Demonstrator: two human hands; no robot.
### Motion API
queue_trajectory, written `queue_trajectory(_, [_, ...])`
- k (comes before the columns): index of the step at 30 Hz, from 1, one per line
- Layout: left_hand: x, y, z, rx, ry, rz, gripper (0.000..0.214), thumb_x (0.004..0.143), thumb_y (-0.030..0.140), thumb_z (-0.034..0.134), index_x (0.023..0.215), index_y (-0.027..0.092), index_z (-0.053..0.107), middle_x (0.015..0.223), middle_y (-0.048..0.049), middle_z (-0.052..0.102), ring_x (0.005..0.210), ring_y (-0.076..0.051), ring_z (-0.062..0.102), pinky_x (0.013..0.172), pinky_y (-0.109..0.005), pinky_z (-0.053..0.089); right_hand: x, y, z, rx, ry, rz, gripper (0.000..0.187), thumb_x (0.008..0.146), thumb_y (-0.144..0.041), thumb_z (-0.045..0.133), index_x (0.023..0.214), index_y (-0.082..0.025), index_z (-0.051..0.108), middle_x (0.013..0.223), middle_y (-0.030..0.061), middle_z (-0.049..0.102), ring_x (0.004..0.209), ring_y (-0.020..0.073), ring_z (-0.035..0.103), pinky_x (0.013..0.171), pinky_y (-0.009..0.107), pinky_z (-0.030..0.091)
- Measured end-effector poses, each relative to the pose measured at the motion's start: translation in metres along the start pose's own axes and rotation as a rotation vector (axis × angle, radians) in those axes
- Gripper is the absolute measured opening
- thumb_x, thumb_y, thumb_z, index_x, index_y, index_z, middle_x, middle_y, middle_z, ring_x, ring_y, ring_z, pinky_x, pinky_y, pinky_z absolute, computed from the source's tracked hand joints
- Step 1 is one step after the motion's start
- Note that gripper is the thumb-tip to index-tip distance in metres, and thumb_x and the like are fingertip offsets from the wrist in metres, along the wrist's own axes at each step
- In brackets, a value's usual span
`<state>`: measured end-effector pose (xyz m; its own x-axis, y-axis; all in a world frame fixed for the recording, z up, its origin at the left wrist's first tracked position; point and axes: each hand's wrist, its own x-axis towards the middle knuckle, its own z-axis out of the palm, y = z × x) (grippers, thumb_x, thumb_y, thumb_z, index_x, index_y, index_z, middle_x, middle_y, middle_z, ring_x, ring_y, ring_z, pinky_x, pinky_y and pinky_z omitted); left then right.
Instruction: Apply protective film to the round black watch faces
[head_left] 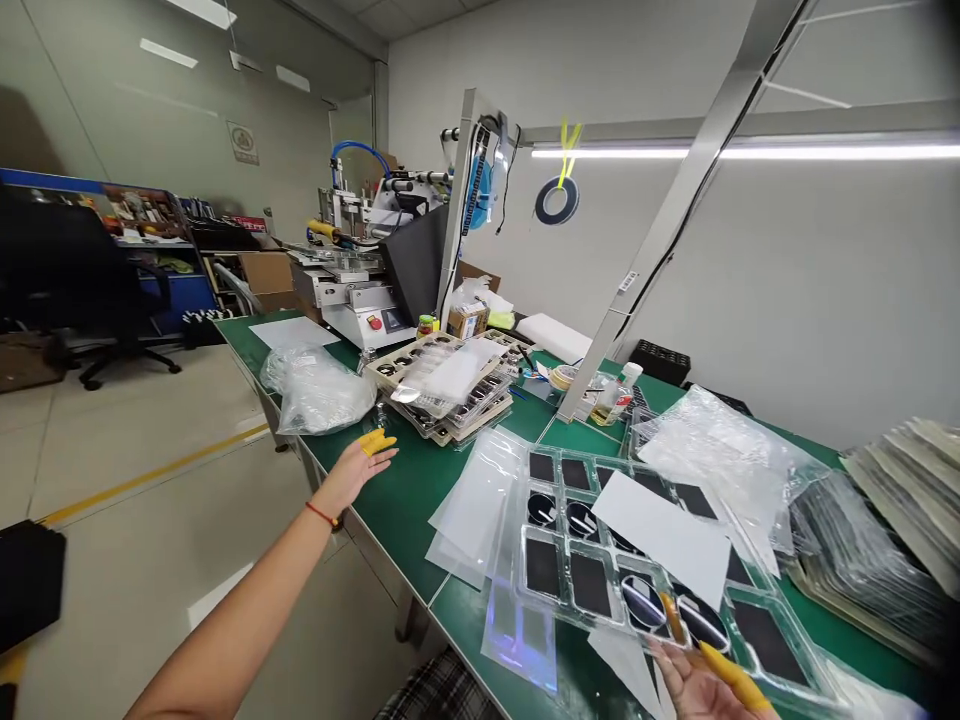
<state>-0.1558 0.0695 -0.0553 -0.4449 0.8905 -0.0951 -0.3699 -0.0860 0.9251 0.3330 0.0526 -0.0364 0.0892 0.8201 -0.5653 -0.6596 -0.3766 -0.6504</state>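
Note:
My left hand (pixel 361 467) is open, fingers stretched out toward the edge of the green table, with yellow covers on some fingertips. It holds nothing and is near the stacked trays and a clear plastic bag (pixel 322 388). At the lower right, my right hand (pixel 709 680), also with yellow finger covers, grips the near edge of a clear plastic tray (pixel 531 590). Black rectangular and round pieces fill the tray's compartments. A white sheet (pixel 667 535) lies across part of it. Translucent sheets (pixel 480 500) lie beside and partly under the tray.
A stack of filled trays (pixel 450 385) stands at the table's middle. Behind it is a white machine (pixel 367 310). A slanted metal post (pixel 645 270) rises from the table near a small bottle (pixel 619 395). Piled trays (pixel 862 550) and crumpled plastic (pixel 727 450) lie right.

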Motion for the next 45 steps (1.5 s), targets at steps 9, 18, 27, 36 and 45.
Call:
queue_trajectory(9, [-0.020, -0.022, 0.051, -0.038, -0.311, -0.265, 0.040, 0.080, 0.021, 0.061, 0.118, 0.012, 0.052, 0.123, -0.0173, 0.059, 0.106, -0.026, 0.062, 0.096, -0.040, 0.045, -0.010, 0.019, 0.064, 0.116, -0.093, -0.031, 0.016, 0.070, -0.003, 0.054, 0.079, -0.016, 0.053, 0.089, 0.0084, 0.068, 0.083, 0.0195, 0.068, 0.078, 0.035, 0.060])
queue_trajectory(18, [-0.035, -0.050, 0.131, 0.072, -0.486, -0.343, 0.065, 0.073, 0.029, 0.074, 0.129, 0.020, 0.042, 0.119, -0.0120, 0.058, 0.113, -0.028, 0.055, 0.081, -0.033, 0.054, -0.009, 0.054, 0.062, 0.196, -0.227, 0.065, 0.009, 0.070, -0.005, 0.058, 0.070, -0.014, 0.056, 0.068, 0.0047, 0.066, 0.061, 0.0140, 0.064, 0.072, 0.032, 0.058])
queue_trajectory(27, [-0.041, -0.085, 0.182, 0.210, -0.511, -0.450, 0.044, 0.079, 0.018, 0.066, 0.118, 0.021, 0.048, 0.098, -0.0050, 0.065, 0.076, -0.017, 0.068, 0.068, -0.028, 0.056, -0.025, 0.038, 0.020, 0.229, -0.181, -0.033, 0.024, 0.074, -0.028, 0.070, 0.089, -0.012, 0.058, 0.095, 0.0142, 0.070, 0.078, 0.0217, 0.069, 0.072, 0.037, 0.055])
queue_trajectory(36, [-0.041, -0.081, 0.261, 0.273, -0.717, -0.477, 0.073, 0.067, 0.020, 0.077, 0.130, 0.023, 0.042, 0.095, -0.0013, 0.068, 0.073, -0.017, 0.068, 0.076, -0.030, 0.057, -0.050, 0.014, -0.026, 0.162, -0.127, -0.373, 0.030, 0.090, -0.034, 0.055, 0.113, -0.014, 0.056, 0.109, 0.0076, 0.061, 0.092, 0.0180, 0.061, 0.079, 0.037, 0.053])
queue_trajectory(45, [-0.075, -0.103, 0.317, 0.306, -0.958, -0.528, 0.073, 0.065, 0.027, 0.081, 0.128, 0.020, 0.045, 0.092, -0.0029, 0.066, 0.079, -0.016, 0.066, 0.077, -0.026, 0.055, -0.072, -0.006, -0.072, 0.191, 0.027, -0.496, 0.034, 0.090, -0.034, 0.056, 0.119, -0.016, 0.053, 0.118, 0.0088, 0.056, 0.101, 0.0212, 0.058, 0.083, 0.042, 0.051])
